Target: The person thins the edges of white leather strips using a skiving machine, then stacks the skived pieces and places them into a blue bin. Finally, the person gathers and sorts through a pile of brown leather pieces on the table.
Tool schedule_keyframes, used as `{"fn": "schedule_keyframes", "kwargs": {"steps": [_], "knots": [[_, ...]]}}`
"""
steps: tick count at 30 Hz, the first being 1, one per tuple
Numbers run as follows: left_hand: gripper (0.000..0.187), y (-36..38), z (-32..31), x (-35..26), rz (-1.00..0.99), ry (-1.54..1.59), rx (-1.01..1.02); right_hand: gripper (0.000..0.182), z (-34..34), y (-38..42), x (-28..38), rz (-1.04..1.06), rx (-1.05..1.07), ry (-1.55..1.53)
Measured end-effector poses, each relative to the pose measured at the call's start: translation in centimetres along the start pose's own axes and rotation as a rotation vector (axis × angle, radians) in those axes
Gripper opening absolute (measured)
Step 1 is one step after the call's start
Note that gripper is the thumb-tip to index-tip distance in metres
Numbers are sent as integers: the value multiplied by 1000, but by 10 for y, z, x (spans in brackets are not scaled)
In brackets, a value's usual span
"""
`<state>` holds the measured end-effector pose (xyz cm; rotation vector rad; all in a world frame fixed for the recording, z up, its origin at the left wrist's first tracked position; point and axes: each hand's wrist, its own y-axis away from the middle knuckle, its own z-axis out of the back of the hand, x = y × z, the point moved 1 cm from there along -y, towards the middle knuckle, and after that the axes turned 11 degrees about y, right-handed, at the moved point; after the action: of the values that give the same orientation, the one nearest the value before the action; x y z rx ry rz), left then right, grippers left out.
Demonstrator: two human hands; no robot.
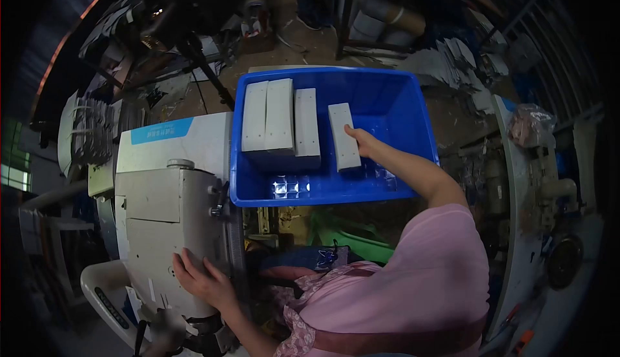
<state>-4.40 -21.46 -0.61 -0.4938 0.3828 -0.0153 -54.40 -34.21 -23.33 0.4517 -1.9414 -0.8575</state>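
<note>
One-handed, gripping white block (342,147) end-on to bin's (323,200) long edges with right hand (362,141); resting left hand (205,284) unclenched on machine (155,234)

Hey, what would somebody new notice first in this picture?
Probably the bright blue bin in the middle, with white blocks along its left side. Inside it, the right hand grips another white block. At lower left, the left hand rests on a pale machine.
</note>
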Motion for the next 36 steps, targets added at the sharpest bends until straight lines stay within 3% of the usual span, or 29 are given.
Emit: {"fn": "schedule_keyframes", "kwargs": {"steps": [6,13,20,29,31,36], "knots": [[47,-4,1,2,6,-42,18,54,-21,-85,-28,-83,94,-139],[47,-5,-4,-5,35,-96,14,54,-18,-86,-37,-6,-45,-126],[47,-4,-5,1,-6,-122,-2,52,-24,-84,-33,-100,-15,-146],[48,-3,-9,1,-35,-187,-18,52,-4,-125,-56,-66,-97,-65],[48,-3,-9,1,-33,-198,-16,52,17,-165,-73,-82,-137,-44],[49,-4,-9,0,-35,-188,-14,67,33,-198,-86,-55,-114,-51]]}}
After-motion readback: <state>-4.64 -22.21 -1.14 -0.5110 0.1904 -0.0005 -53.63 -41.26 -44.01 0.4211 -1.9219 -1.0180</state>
